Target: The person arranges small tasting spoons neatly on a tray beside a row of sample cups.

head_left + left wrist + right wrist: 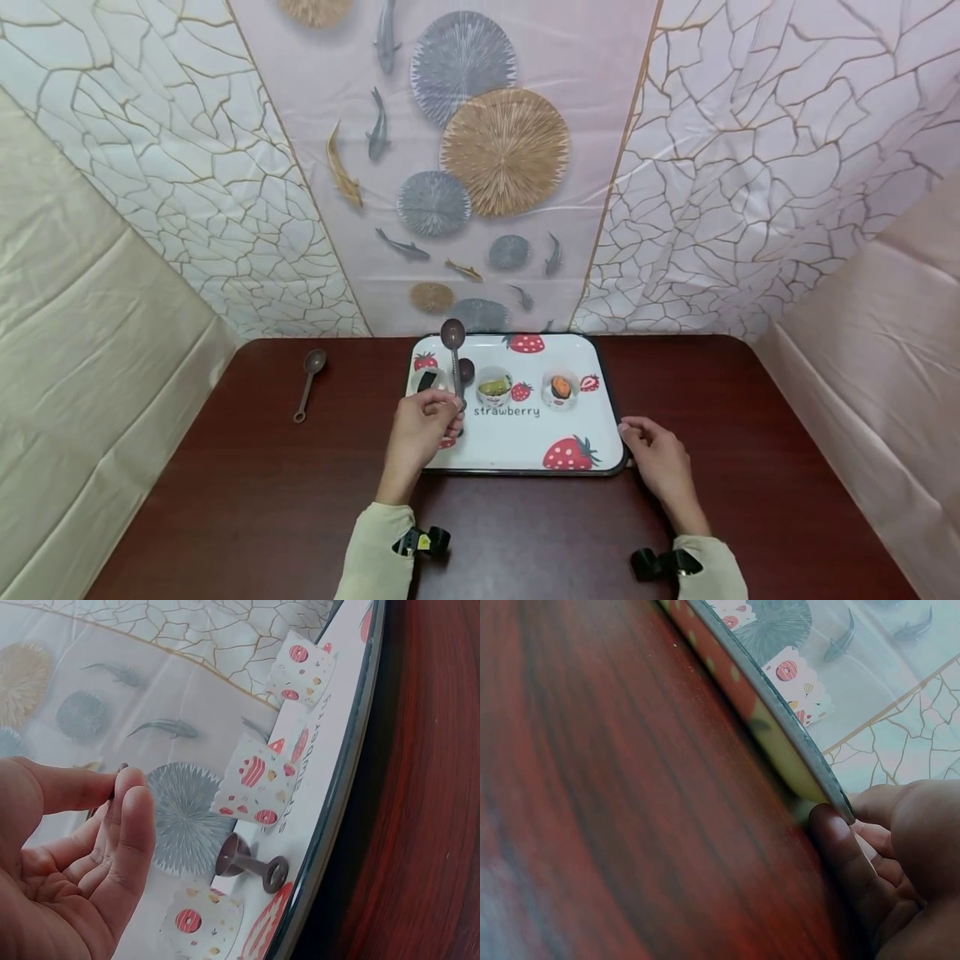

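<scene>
Dark red desk (495,542), fishy cloth wall (465,158) behind, strawberry tray (498,448) at the desk's far edge, left hand (423,425) pinches a brown spoon (453,335) above it, right hand (660,456) grips its right edge.

Desk (502,533): dk reddish-brown w/ wood grain, rounded far corners, far edge near the back wall. Back wall = printed cloth, 3 parts. Ctr panel (465,237): pale pink-grey, w/ round ribbed discs (504,152) & fish (377,125), both in grey + gold. Thin gold-brown line down each side. L crackle panel (150,150) & R crackle panel (750,150): white w/ irregular gold-brown lines, some wrinkles. L side wall (82,333) & R side wall (862,333): beige cloth w/ long creases, slanting in. Light soft, approx. even; faint sheen on desk's near-ctr.
</scene>
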A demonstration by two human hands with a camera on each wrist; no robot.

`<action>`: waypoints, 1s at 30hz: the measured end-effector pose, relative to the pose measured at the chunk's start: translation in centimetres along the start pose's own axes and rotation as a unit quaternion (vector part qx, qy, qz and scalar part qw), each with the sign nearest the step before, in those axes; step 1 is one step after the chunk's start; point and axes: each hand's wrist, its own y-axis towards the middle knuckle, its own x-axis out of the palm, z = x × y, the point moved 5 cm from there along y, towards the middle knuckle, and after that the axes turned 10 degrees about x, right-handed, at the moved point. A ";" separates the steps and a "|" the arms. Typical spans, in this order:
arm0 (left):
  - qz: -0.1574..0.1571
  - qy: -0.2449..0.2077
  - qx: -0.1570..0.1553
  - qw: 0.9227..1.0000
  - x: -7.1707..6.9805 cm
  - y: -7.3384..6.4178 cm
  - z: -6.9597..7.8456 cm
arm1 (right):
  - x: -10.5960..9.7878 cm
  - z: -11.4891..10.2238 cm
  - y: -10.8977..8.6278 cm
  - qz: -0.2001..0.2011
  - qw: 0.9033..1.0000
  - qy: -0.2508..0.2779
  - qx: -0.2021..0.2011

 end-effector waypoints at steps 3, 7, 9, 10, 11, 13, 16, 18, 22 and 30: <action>0.002 0.008 0.003 1.000 0.4 -0.2 -0.2 | 0.0 0.0 0.0 0.000 1.000 -0.002 -0.004; 0.000 0.016 0.008 1.000 0.9 -0.3 -0.2 | 0.2 0.1 -0.2 -0.004 1.000 -0.003 -0.001; -0.001 0.019 0.010 1.000 1.1 -0.3 -0.1 | 0.2 0.2 -0.3 -0.007 1.000 -0.003 0.002; -0.002 0.018 0.015 1.000 1.3 -0.3 0.0 | 0.2 0.2 -0.3 -0.008 1.000 -0.002 0.002; -0.002 0.016 0.018 1.000 1.4 -0.2 0.1 | 0.2 0.2 -0.3 -0.007 1.000 0.000 0.001; -0.005 0.009 0.027 1.000 1.8 0.0 0.4 | 0.2 0.1 -0.2 -0.001 1.000 0.004 -0.004; -0.014 -0.003 0.039 0.999 2.5 0.3 0.6 | 0.1 -0.1 -0.1 0.006 1.000 0.008 -0.010; -0.019 -0.004 0.041 0.999 2.9 0.4 0.6 | 0.1 -0.2 0.0 0.005 1.000 0.009 -0.011; -0.023 0.002 0.038 0.999 3.6 0.4 0.5 | 0.1 -0.3 0.1 0.000 1.000 0.009 -0.011; -0.032 -0.015 0.024 0.999 4.8 0.6 0.2 | 0.0 0.0 0.1 0.002 1.000 0.004 -0.007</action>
